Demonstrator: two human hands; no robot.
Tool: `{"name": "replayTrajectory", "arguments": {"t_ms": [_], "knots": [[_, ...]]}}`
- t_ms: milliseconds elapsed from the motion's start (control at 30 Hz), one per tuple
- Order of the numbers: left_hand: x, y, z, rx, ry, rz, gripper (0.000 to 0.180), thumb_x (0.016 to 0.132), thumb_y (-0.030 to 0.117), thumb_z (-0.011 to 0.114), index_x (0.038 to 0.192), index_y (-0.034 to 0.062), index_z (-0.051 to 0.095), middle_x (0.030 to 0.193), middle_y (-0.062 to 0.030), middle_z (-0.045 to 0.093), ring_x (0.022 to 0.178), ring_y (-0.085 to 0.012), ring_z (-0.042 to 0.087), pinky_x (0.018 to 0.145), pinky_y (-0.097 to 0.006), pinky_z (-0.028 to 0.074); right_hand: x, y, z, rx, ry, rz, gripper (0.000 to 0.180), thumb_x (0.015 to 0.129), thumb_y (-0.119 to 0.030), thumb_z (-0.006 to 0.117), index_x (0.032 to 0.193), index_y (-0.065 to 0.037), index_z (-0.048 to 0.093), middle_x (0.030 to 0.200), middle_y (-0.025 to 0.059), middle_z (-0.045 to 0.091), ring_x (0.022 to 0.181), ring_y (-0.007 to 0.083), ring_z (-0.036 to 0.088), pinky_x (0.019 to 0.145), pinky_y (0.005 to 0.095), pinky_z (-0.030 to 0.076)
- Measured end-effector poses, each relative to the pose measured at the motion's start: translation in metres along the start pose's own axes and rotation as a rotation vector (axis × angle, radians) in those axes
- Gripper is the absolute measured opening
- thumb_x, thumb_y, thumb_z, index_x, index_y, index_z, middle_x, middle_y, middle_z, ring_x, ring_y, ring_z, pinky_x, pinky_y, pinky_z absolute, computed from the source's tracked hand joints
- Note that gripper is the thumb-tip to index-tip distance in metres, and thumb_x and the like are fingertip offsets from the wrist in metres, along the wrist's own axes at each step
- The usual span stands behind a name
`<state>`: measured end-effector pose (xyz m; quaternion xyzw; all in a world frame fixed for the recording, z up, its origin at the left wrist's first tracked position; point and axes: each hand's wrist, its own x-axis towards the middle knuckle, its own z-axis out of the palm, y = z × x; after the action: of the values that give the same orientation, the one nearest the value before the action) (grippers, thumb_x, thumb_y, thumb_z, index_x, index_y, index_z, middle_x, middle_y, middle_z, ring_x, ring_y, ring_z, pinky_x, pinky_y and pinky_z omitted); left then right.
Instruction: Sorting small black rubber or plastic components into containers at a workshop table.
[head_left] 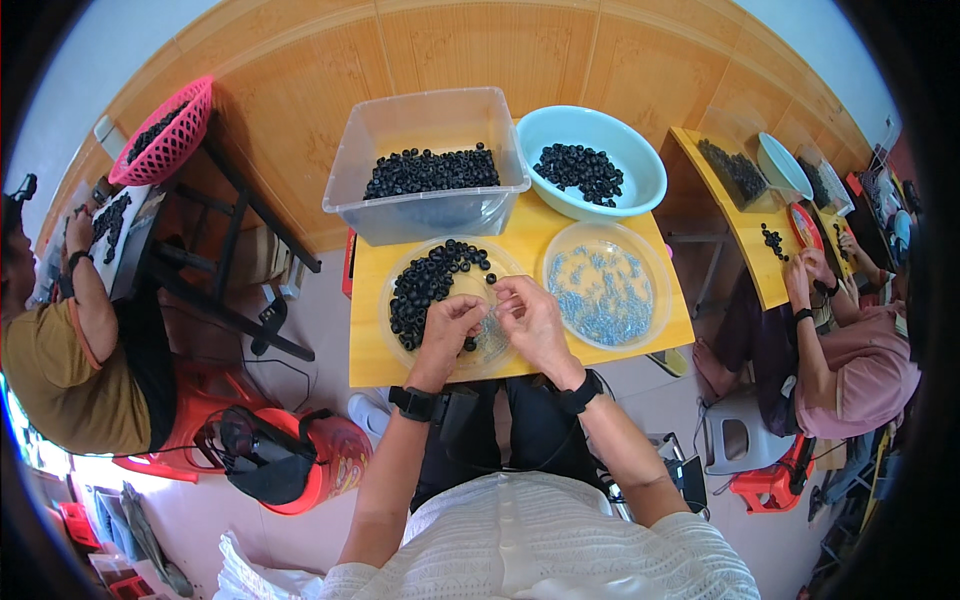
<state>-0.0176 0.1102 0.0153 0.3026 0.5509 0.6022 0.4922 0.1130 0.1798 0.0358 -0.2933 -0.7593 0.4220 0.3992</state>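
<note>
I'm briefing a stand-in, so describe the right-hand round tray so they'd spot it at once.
Start at the central yellow table and find the light-blue basin at its far right. Just nearer, beside the right hand, sits a shallow, clear round tray strewn with small, shiny bluish bits. Unlike the left tray, heaped with black ring-like parts, it shows none.

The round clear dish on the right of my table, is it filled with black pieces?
No, the right dish holds small bluish pieces, while black pieces lie in the left dish.
</note>
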Motion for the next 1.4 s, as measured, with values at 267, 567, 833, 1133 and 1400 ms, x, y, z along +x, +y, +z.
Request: {"name": "replayTrajectory", "arguments": {"t_ms": [267, 567, 833, 1133, 1400], "knots": [[-0.003, -0.005, 0.005, -0.075, 0.071, 0.033, 0.014, 0.081, 0.013, 0.062, 0.088, 0.0003, 0.064, 0.071, 0.0016, 0.058, 0.06, -0.0046, 0.049, 0.056, -0.017, 0.039, -0.01, 0.016, 0.003, 0.457, -0.073, 0.408, 0.007, 0.08, 0.0, 0.062, 0.086, 0.003, 0.059, 0.071, 0.0032, 0.06, 0.062, 0.0073, 0.057, 0.058, 0.02, 0.047], [0.0, 0.0, -0.004, -0.265, -0.191, -0.183, 0.015, 0.088, 0.018, 0.056, 0.086, 0.0038, 0.06, 0.071, 0.0035, 0.053, 0.061, -0.0035, 0.046, 0.056, -0.016, 0.038, -0.011, 0.03, 0.004, 0.423, -0.04, 0.248, 0.007, 0.079, 0.003, 0.06, 0.086, 0.002, 0.059, 0.071, 0.0006, 0.058, 0.064, 0.0055, 0.055, 0.057, 0.0195, 0.046], [0.006, -0.004, -0.013, -0.258, -0.247, -0.173, 0.015, 0.089, 0.018, 0.056, 0.085, 0.0036, 0.059, 0.072, 0.0029, 0.054, 0.059, -0.0032, 0.047, 0.054, -0.016, 0.039, -0.009, 0.013, -0.003, 0.113, -0.075, 0.108, 0.009, 0.078, 0.003, 0.058, 0.087, 0.003, 0.058, 0.072, 0.0076, 0.061, 0.063, 0.0104, 0.057, 0.057, 0.0232, 0.045], [0.002, 0.002, -0.008, -0.378, -0.304, -0.347, 0.014, 0.087, 0.016, 0.058, 0.086, 0.0022, 0.06, 0.069, 0.0035, 0.053, 0.057, -0.0037, 0.045, 0.052, -0.016, 0.038, 0.001, 0.024, -0.008, 0.221, -0.085, 0.098, 0.01, 0.079, 0.003, 0.056, 0.09, 0.003, 0.059, 0.073, 0.0019, 0.059, 0.066, 0.0066, 0.054, 0.062, 0.0207, 0.046], [0.001, 0.001, -0.003, 0.023, -0.024, -0.083, 0.013, 0.084, 0.012, 0.061, 0.094, 0.0039, 0.063, 0.07, 0.0033, 0.056, 0.058, -0.0022, 0.047, 0.052, -0.016, 0.038, -0.003, 0.014, -0.018, 0.016, -0.029, 0.141, 0.01, 0.077, 0.0, 0.06, 0.086, 0.003, 0.061, 0.07, 0.0018, 0.059, 0.065, 0.0071, 0.053, 0.059, 0.0214, 0.044]]}}
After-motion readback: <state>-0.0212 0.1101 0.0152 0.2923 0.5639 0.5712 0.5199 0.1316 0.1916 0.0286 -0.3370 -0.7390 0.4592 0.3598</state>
